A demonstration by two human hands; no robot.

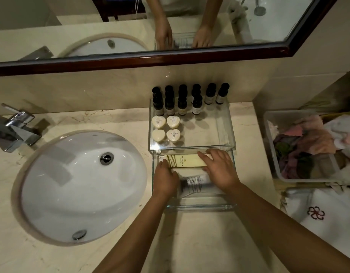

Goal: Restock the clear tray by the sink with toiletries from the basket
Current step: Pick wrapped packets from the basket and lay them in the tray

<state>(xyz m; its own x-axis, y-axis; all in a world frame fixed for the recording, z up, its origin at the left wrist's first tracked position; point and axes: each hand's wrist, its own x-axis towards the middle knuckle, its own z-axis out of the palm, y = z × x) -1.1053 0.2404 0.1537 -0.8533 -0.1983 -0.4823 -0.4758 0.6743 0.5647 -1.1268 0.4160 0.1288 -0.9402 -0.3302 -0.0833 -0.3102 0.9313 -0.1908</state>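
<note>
A long cream box (185,160) is held flat in the near tray (197,207), along that tray's far wall. The right hand (221,170) is laid over the box's right end. Its fingers are stretched across the top and the thumb is set against the near edge, so the box is pinched lightly between them. The left hand (166,179) is placed at the box's left end with its fingers bent down. The fingertips are hidden, so it cannot be told whether that grip is closed on the box or only touching it. A tube (197,184) is seen lying just nearer than the box, partly covered by both hands.

Both forearms are brought in over the near edge of the worktop (190,243), palms down, with the wrists inside the tray walls.

The far tray (205,131) is set against the near tray's far wall and reaches the worktop's back edge. Dark-capped bottles (182,105) are lined along its back, and four heart-shaped soaps (166,128) are grouped at its left side, so open room is left in its right half. The sink (81,186) is let into the worktop just left of both trays. Past the worktop's right edge a clear basket (271,146) filled with cloths is seen, with a white towel (316,211) nearer than it.
</note>
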